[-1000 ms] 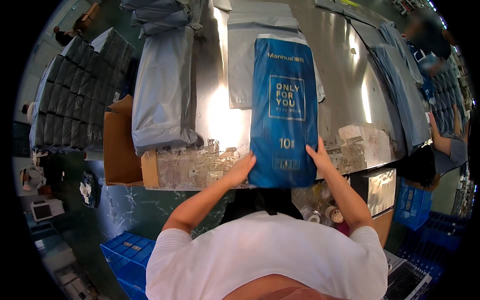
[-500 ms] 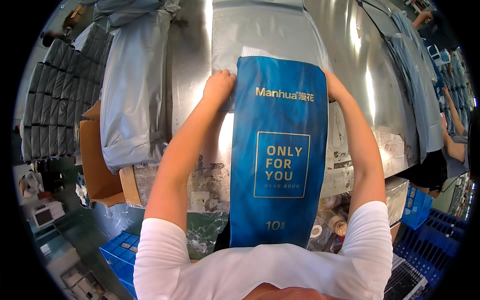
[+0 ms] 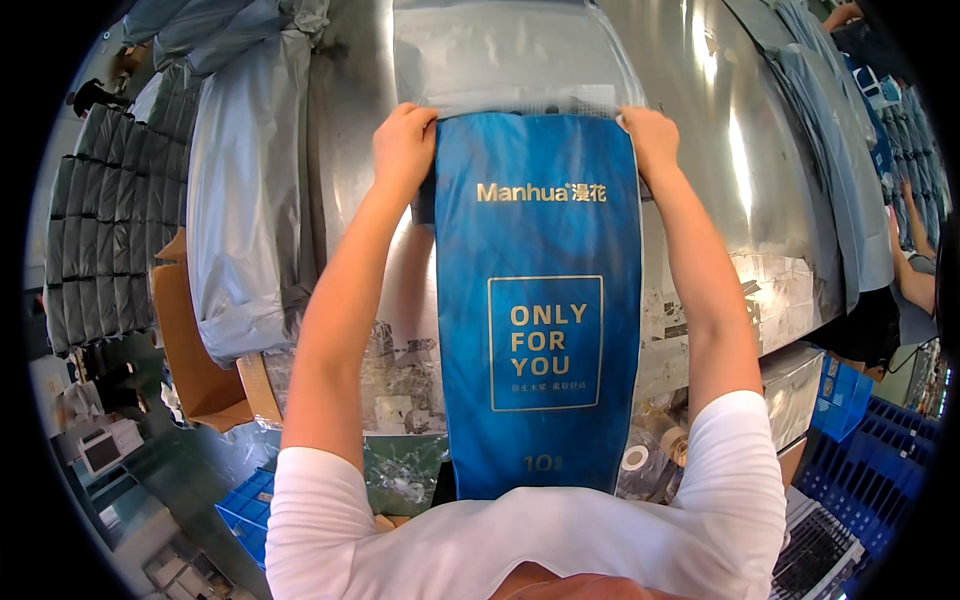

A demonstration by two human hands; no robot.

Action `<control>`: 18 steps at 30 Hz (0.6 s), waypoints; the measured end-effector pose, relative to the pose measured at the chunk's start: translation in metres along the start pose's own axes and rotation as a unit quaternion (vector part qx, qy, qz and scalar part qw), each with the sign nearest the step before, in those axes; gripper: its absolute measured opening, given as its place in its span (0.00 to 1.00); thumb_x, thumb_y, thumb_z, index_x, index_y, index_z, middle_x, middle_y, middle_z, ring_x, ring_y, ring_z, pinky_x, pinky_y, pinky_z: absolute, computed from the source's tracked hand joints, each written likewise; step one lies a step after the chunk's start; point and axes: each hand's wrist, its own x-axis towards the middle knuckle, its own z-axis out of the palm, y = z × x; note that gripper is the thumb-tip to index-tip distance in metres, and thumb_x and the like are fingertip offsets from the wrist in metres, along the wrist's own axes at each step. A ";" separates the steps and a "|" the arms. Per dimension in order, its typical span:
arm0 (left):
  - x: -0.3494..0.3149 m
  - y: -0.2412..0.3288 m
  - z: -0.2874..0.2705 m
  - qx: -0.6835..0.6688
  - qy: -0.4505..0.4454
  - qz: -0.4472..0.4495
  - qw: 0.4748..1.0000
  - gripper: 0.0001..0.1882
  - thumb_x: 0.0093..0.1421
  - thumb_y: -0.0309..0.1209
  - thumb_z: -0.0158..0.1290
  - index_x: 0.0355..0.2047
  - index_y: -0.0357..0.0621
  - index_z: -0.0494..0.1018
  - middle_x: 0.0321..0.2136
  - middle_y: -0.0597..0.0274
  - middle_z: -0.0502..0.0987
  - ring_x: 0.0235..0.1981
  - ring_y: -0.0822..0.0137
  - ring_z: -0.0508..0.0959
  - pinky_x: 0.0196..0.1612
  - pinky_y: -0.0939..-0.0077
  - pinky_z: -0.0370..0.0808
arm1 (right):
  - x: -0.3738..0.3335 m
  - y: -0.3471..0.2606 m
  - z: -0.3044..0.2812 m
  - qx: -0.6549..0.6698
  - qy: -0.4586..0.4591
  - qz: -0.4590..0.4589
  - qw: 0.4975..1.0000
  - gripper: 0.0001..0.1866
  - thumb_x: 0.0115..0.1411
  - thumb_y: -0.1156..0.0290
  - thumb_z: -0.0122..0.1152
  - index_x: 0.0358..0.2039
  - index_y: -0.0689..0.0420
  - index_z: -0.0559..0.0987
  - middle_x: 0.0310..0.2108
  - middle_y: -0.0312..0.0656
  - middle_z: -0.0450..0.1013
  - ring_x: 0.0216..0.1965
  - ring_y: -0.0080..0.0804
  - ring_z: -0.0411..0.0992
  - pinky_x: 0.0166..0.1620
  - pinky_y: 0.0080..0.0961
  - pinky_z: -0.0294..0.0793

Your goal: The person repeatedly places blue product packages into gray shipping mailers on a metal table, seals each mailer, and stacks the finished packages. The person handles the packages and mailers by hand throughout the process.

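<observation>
A long blue package (image 3: pixel 540 240) with pale lettering and a square outline lies lengthwise in front of me, its near end against my white shirt. Beyond its far end a grey plastic mailing bag (image 3: pixel 510 50) lies flat, its mouth edge meeting the package's top. At the package's far left corner my left hand (image 3: pixel 405 148) is closed, fingers pinching the bag's edge. My right hand (image 3: pixel 652 142) pinches the same edge at the far right corner. How far the package's end is inside the bag is hard to tell.
A shiny metal table (image 3: pixel 725 160) supports the work. Filled grey bags (image 3: pixel 250 180) lie at left beside an open cardboard box (image 3: pixel 195 350); more grey bags (image 3: pixel 830 130) lie at right. Tape rolls (image 3: pixel 635 458) and blue crates (image 3: pixel 840 390) sit lower right. Another person's arm (image 3: pixel 912 280) shows far right.
Both hands have moved to the package's far corners and now pinch the bag's edge. The package sits slightly further left, and the bag's edge now lies along its far end.
</observation>
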 end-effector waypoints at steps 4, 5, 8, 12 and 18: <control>-0.041 0.022 -0.022 -0.054 0.116 0.136 0.982 0.04 0.47 0.22 0.48 0.26 0.39 0.69 0.29 0.53 0.73 0.30 0.52 0.74 0.32 0.69 0.72 | -0.058 0.005 0.017 0.256 0.176 -0.018 0.950 0.12 0.52 0.69 0.42 0.34 0.56 0.73 0.35 0.48 0.71 0.36 0.49 0.68 0.36 0.41 0.66; -0.054 0.021 -0.018 -0.065 0.113 0.107 0.986 0.04 0.48 0.22 0.47 0.27 0.38 0.68 0.29 0.51 0.73 0.30 0.52 0.74 0.32 0.68 0.72 | -0.075 0.005 0.025 0.253 0.223 -0.046 0.940 0.12 0.52 0.68 0.43 0.35 0.56 0.73 0.36 0.48 0.71 0.37 0.49 0.68 0.37 0.41 0.66; -0.077 0.006 0.000 -0.030 -0.047 -0.136 0.989 0.05 0.52 0.25 0.43 0.29 0.38 0.66 0.27 0.48 0.74 0.30 0.50 0.75 0.31 0.64 0.72 | -0.084 -0.015 0.020 0.208 0.077 0.094 0.971 0.12 0.53 0.66 0.42 0.34 0.56 0.73 0.36 0.49 0.70 0.39 0.48 0.68 0.37 0.42 0.66; -0.083 0.004 0.014 0.107 -0.186 -0.133 0.968 0.09 0.54 0.29 0.40 0.30 0.39 0.68 0.26 0.44 0.74 0.30 0.46 0.75 0.33 0.58 0.70 | -0.074 -0.008 0.023 0.114 -0.053 0.141 0.982 0.14 0.54 0.64 0.41 0.32 0.57 0.74 0.31 0.51 0.72 0.35 0.51 0.69 0.35 0.42 0.67; -0.184 0.026 -0.052 0.072 -0.301 -0.147 0.939 0.11 0.52 0.33 0.40 0.26 0.44 0.73 0.24 0.44 0.73 0.29 0.48 0.74 0.32 0.56 0.70 | -0.167 -0.026 -0.054 0.029 -0.319 -0.010 0.947 0.09 0.43 0.67 0.56 0.22 0.60 0.76 0.27 0.55 0.72 0.30 0.52 0.70 0.33 0.40 0.70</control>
